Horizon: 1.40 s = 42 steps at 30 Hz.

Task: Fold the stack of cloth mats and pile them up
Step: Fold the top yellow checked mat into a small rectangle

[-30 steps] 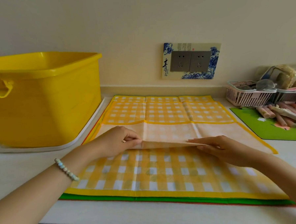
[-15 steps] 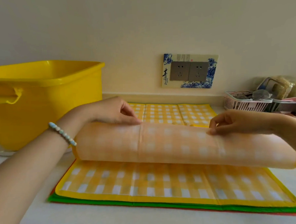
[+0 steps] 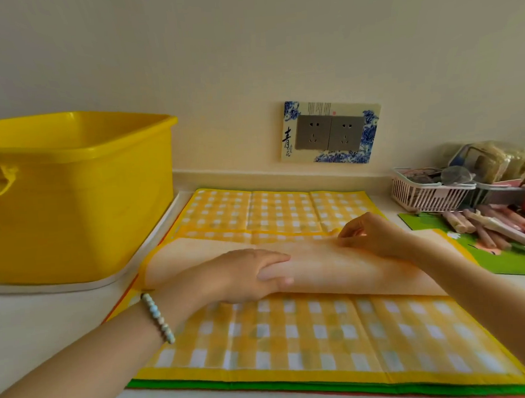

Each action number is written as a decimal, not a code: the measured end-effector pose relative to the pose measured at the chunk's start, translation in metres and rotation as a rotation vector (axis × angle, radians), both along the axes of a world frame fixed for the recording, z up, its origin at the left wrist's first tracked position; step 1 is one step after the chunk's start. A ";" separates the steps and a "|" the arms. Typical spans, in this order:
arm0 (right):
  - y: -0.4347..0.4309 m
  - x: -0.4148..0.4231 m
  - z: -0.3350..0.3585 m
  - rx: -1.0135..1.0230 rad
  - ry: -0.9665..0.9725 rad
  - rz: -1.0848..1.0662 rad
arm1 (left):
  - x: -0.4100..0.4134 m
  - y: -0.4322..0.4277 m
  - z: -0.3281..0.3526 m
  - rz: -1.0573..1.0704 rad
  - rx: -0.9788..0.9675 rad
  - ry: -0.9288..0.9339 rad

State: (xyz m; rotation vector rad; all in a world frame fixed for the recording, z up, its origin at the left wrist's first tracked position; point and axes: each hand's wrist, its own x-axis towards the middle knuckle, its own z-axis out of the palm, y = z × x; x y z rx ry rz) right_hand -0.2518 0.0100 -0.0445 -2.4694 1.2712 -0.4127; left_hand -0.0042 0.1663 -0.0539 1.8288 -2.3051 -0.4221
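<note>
A stack of cloth mats lies on the white counter. The top yellow checked mat (image 3: 335, 268) is folded away from me, so its pale orange underside faces up. My left hand (image 3: 253, 275) lies flat on this folded layer, close to the fold line. My right hand (image 3: 376, 238) pinches the far edge of the folded layer. A second yellow checked mat (image 3: 292, 334) shows beneath, with its near half uncovered. Under it, a green mat's edge (image 3: 265, 384) and a thin red edge peek out at the front.
A large yellow plastic tub (image 3: 73, 202) stands on a white tray at the left, close to the mats. At the right lie a green board (image 3: 514, 261) with pinkish sticks (image 3: 493, 223) and a pink basket (image 3: 428, 190). A wall socket (image 3: 330, 133) sits behind.
Both hands lifted the top mat's near edge, carried it away from me and laid it down. My left hand let go and now lies flat on the fold.
</note>
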 end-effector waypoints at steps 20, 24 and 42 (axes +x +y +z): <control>0.046 0.072 -0.037 -0.208 -0.199 -0.069 | 0.013 -0.030 -0.051 0.084 -0.045 -0.070; 0.067 0.089 -0.056 -0.179 0.059 -0.001 | 0.014 -0.030 -0.052 0.098 -0.085 -0.081; 0.050 -0.015 -0.056 -0.039 0.285 -0.211 | 0.018 -0.032 -0.056 0.111 -0.134 -0.087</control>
